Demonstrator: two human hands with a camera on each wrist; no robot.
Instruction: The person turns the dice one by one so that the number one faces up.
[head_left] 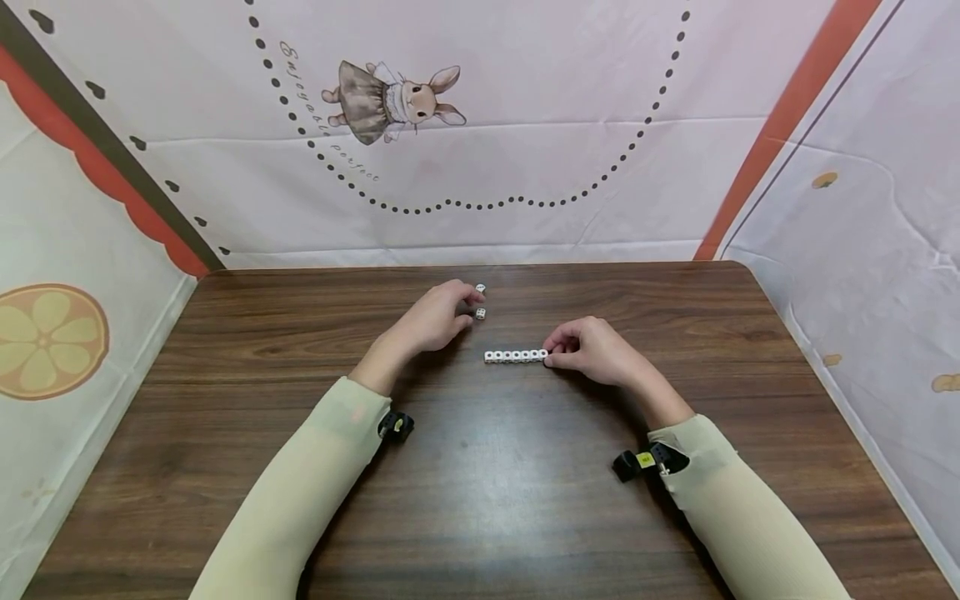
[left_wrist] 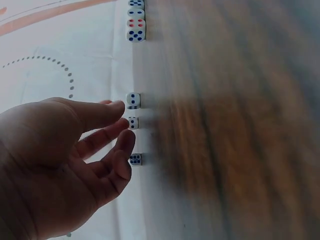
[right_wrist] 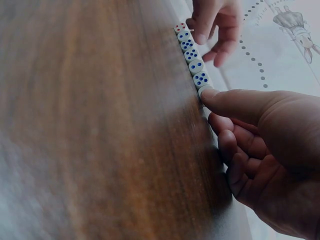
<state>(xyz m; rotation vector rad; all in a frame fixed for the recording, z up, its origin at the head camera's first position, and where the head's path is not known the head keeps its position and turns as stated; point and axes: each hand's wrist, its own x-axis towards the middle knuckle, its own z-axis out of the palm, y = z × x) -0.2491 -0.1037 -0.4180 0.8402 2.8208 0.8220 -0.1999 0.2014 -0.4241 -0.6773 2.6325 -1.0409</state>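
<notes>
A straight row of several white dice (head_left: 513,357) lies on the brown wooden table (head_left: 480,483). My right hand (head_left: 596,350) pinches the die at the row's right end; in the right wrist view the thumb (right_wrist: 235,102) covers most of that end die. Farther back, my left hand (head_left: 435,317) reaches beside loose dice, its fingers loosely bent and parted from the thumb, holding nothing. One loose die (head_left: 481,314) sits by the thumb tip and another die (head_left: 480,288) by the fingertips. From the left wrist, a further die (left_wrist: 135,159) shows, partly behind the fingers.
A pale printed cloth (head_left: 525,167) with a rabbit picture hangs behind the table's far edge. More cloth with a fruit print (head_left: 45,342) stands at the left. Both wrists wear a small black camera (head_left: 626,467).
</notes>
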